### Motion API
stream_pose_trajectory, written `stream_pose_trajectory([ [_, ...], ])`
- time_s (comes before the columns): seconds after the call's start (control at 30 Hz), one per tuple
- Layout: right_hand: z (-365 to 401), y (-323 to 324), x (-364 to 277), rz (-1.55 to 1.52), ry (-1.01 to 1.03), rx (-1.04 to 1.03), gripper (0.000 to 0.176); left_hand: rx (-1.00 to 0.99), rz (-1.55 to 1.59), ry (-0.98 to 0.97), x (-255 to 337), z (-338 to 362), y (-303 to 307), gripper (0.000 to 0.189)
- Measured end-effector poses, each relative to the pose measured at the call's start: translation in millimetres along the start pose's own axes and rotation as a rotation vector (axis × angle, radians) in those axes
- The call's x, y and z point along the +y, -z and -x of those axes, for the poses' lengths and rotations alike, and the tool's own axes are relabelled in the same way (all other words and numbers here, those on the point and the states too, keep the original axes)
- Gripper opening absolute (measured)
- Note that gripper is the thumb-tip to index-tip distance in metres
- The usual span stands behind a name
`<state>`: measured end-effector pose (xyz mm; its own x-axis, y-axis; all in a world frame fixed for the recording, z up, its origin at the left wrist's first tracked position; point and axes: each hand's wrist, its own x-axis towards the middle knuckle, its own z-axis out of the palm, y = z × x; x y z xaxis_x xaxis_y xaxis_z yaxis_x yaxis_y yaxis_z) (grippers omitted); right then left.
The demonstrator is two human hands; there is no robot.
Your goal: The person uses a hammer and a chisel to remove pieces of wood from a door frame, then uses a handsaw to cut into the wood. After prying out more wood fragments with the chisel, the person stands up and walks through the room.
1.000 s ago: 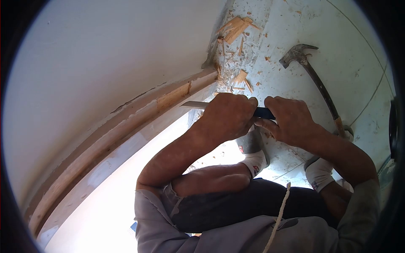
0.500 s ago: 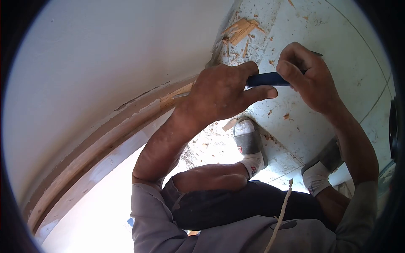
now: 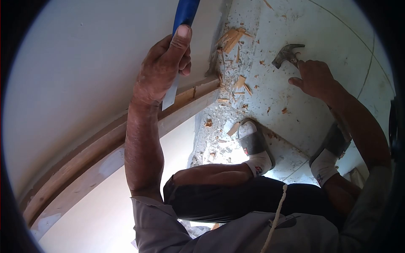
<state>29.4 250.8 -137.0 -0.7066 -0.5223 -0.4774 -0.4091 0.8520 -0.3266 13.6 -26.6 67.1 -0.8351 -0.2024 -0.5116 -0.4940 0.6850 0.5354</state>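
Note:
My left hand [image 3: 162, 65] is closed round a chisel, thumb laid along its blue handle [image 3: 185, 12]. The flat metal blade [image 3: 170, 96] comes out below the fist, its end overlapping the wooden frame [image 3: 185, 99] along the wall. Out to the right, my right hand [image 3: 315, 78] grips a claw hammer [image 3: 288, 55] close to its head. The hammer head shows over the pale floor, while the rest of its handle is hidden by the hand and forearm.
Wood chips and splinters [image 3: 232, 40] lie on the tiled floor [image 3: 337, 25] by the wall's corner. More debris [image 3: 209, 143] covers rough ground beside my left foot [image 3: 255, 143]. The pale wall [image 3: 93, 55] rises on the left. A cord [image 3: 276, 215] hangs over my lap.
My left hand has moved left and turned, bringing the chisel handle upward. My right hand has come away from the chisel handle, and the hammer head is now in plain view.

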Motion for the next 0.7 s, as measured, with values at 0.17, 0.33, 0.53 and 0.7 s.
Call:
stream_pose_trajectory([
  [0.17, 10, -19, -7, 0.070, -0.015, 0.083, 0.049, -0.092, 0.020, -0.073, 1, -6, -11, 0.065],
  [0.33, 3, -36, 0, 0.010, -0.074, 0.282, 0.052, -0.158, -0.011, -0.061, 2, -9, -11, 0.064],
  [0.53, -4, -56, 8, -0.208, -0.202, 0.232, 0.039, -0.250, -0.036, -0.068, -3, -13, -18, 0.064],
  [0.7, -5, -48, 17, -0.431, -0.235, 0.191, 0.028, -0.248, -0.075, -0.057, -8, -14, -24, 0.060],
])
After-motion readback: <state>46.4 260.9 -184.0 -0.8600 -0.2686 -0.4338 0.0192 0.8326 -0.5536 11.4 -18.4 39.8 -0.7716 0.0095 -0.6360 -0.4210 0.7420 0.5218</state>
